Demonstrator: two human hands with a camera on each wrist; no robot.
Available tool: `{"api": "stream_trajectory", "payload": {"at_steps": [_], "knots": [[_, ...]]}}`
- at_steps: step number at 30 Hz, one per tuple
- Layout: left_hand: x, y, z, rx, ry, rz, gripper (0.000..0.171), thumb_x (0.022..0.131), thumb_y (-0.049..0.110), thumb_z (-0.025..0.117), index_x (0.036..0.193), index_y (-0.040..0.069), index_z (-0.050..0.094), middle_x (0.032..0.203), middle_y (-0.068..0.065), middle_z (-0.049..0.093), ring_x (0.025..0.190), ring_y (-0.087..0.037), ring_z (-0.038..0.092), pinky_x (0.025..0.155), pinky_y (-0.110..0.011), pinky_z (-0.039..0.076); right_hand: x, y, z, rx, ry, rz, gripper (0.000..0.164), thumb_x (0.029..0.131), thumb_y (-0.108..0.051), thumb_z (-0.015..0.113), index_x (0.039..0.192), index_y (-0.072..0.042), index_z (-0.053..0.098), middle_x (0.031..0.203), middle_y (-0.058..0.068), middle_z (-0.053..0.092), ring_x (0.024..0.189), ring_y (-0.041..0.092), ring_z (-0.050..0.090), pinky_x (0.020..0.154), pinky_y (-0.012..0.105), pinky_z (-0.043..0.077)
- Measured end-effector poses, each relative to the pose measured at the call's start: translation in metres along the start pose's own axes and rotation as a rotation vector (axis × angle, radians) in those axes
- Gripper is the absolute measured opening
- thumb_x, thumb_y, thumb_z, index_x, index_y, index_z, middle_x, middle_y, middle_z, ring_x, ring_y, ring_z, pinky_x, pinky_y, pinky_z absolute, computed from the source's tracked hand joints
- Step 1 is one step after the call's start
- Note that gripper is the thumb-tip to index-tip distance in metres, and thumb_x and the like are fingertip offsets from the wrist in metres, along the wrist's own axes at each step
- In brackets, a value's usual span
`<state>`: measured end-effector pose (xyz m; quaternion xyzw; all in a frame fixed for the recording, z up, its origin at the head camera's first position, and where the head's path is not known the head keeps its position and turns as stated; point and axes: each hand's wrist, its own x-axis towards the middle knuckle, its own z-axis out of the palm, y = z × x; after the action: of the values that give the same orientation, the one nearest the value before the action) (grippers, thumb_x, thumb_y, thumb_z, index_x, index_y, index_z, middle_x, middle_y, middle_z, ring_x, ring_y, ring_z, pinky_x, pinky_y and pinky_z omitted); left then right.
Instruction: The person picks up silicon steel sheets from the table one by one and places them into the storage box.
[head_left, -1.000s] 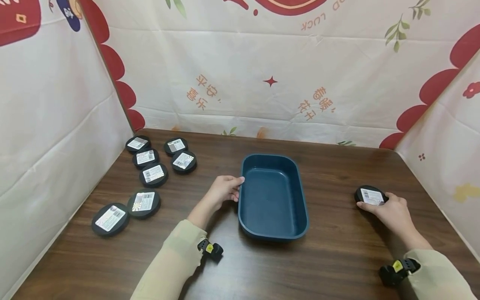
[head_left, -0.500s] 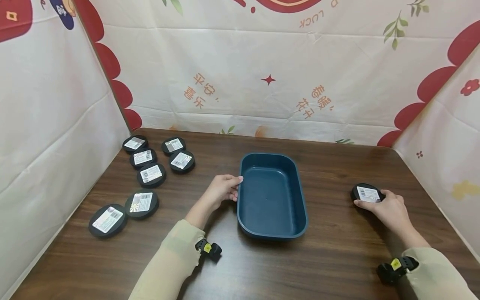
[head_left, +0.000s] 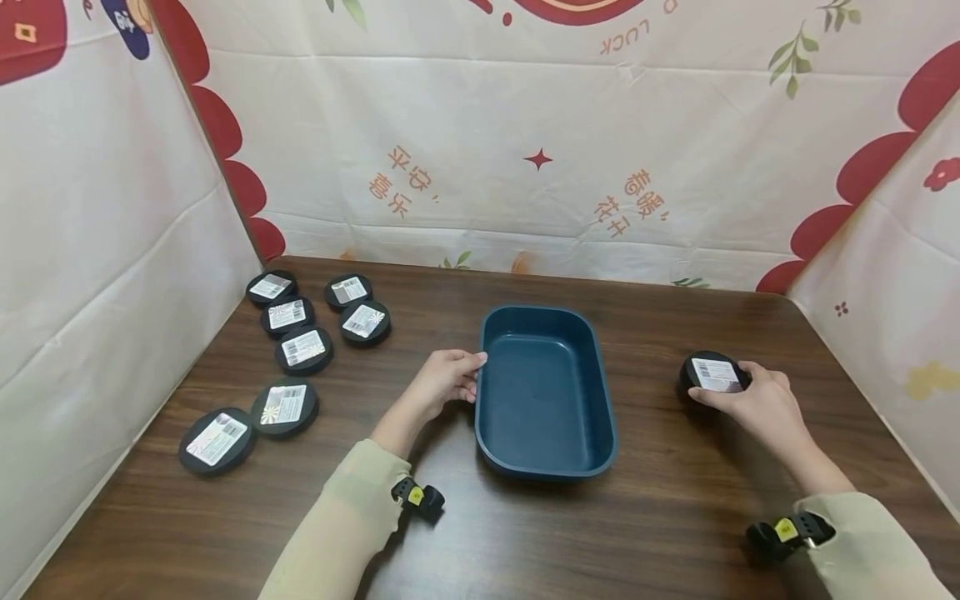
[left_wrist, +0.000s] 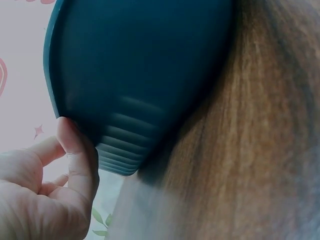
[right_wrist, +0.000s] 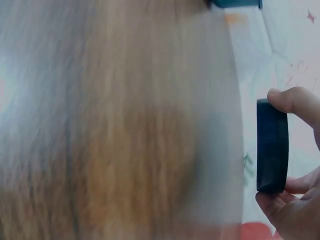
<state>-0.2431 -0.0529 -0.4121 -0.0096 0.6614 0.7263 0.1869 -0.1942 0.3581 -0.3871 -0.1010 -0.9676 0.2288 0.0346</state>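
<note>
black disc (head_left: 714, 373): white barcode label (head_left: 716, 376), print too small to read. white backdrop (head_left: 465, 108): reversed "luck". disc pinched in right hand (head_left: 761, 408), well right of blue tray (head_left: 546, 400); seemingly raised, though right wrist view blurs. left hand (head_left: 441, 385) grips tray's left rim. seven similar discs (head_left: 283, 407) at left. brown wood-grain table (head_left: 637, 533).

L hand (left_wrist: 60, 206) holding rim of dk blue tray (left_wrist: 125, 60), wood tbl (left_wrist: 245, 150) alongside, pale cloth (left_wrist: 25, 107) behind

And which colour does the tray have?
The tray is dark teal-blue, seen best in the head view.
</note>
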Motion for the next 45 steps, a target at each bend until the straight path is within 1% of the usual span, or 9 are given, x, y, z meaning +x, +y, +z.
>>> {"api": "stream_trajectory", "payload": {"at_steps": [6,10,14,19,24,28,34,35,45], "knots": [[-0.001,0.002,-0.002,-0.014,-0.006,-0.010,0.027,0.093,0.017,0.058,0.088,-0.009,0.054,0.062,-0.002,0.053,0.047,-0.009,0.048,0.046,-0.019,0.045,-0.003,-0.028,-0.004,0.006,-0.024,-0.023,0.102,0.075,-0.057,0.069,0.133,0.017,0.030,0.119,0.041,0.030,0.098,0.048,0.040,0.076,0.058,0.038],[0.000,0.001,-0.003,-0.020,-0.014,-0.010,0.027,0.092,0.018,0.059,0.089,-0.008,0.054,0.062,-0.002,0.053,0.048,-0.008,0.048,0.046,-0.019,0.045,-0.007,-0.046,-0.007,0.009,-0.040,-0.039,0.102,0.075,-0.057,0.068,0.136,0.015,0.029,0.122,0.041,0.028,0.097,0.048,0.040,0.076,0.058,0.039],[0.002,0.001,-0.006,-0.020,-0.016,-0.014,0.029,0.092,0.019,0.059,0.091,-0.010,0.054,0.063,-0.002,0.053,0.048,-0.009,0.049,0.047,-0.019,0.046,-0.010,-0.061,-0.007,0.017,-0.044,-0.079,0.101,0.075,-0.057,0.069,0.136,0.012,0.030,0.122,0.038,0.030,0.098,0.047,0.041,0.077,0.057,0.039],[0.002,0.002,-0.008,-0.031,0.000,-0.024,0.026,0.093,0.017,0.058,0.089,-0.008,0.055,0.063,-0.003,0.052,0.047,-0.009,0.048,0.047,-0.020,0.046,-0.012,-0.075,-0.005,0.020,-0.037,-0.136,0.097,0.075,-0.056,0.069,0.135,0.011,0.033,0.122,0.036,0.032,0.100,0.047,0.041,0.077,0.057,0.040],[0.003,0.004,-0.008,-0.038,0.003,-0.019,0.025,0.094,0.015,0.056,0.089,-0.009,0.054,0.063,-0.003,0.051,0.047,-0.009,0.048,0.046,-0.020,0.045,-0.015,-0.085,-0.005,0.033,-0.037,-0.156,0.097,0.074,-0.056,0.069,0.136,0.009,0.034,0.123,0.034,0.033,0.102,0.046,0.041,0.078,0.057,0.039],[0.001,0.007,-0.006,-0.045,-0.026,-0.016,0.028,0.094,0.014,0.055,0.095,-0.013,0.053,0.063,-0.002,0.051,0.046,-0.008,0.048,0.046,-0.019,0.045,-0.020,-0.088,-0.003,0.050,-0.051,-0.159,0.096,0.074,-0.056,0.070,0.137,0.007,0.035,0.123,0.033,0.034,0.102,0.044,0.042,0.078,0.054,0.038],[0.002,0.003,-0.001,-0.026,-0.022,-0.023,0.028,0.094,0.016,0.055,0.094,-0.012,0.054,0.063,-0.002,0.051,0.046,-0.009,0.048,0.046,-0.020,0.045,-0.027,-0.090,0.002,0.071,-0.072,-0.170,0.094,0.075,-0.055,0.070,0.137,0.007,0.035,0.125,0.033,0.033,0.102,0.044,0.042,0.079,0.054,0.039],[0.004,-0.001,-0.002,-0.026,-0.014,-0.021,0.028,0.094,0.017,0.056,0.093,-0.011,0.055,0.063,-0.002,0.051,0.046,-0.009,0.048,0.046,-0.020,0.045,-0.028,-0.092,0.003,0.072,-0.076,-0.173,0.094,0.075,-0.054,0.070,0.137,0.006,0.035,0.125,0.033,0.033,0.102,0.044,0.042,0.080,0.054,0.039],[0.000,0.001,0.000,-0.023,-0.019,-0.025,0.032,0.094,0.018,0.056,0.095,-0.014,0.054,0.063,-0.002,0.052,0.046,-0.008,0.048,0.046,-0.019,0.045,-0.042,-0.118,0.008,0.068,-0.122,-0.191,0.098,0.071,-0.057,0.072,0.139,0.003,0.034,0.127,0.030,0.034,0.102,0.041,0.043,0.078,0.050,0.042]]}}
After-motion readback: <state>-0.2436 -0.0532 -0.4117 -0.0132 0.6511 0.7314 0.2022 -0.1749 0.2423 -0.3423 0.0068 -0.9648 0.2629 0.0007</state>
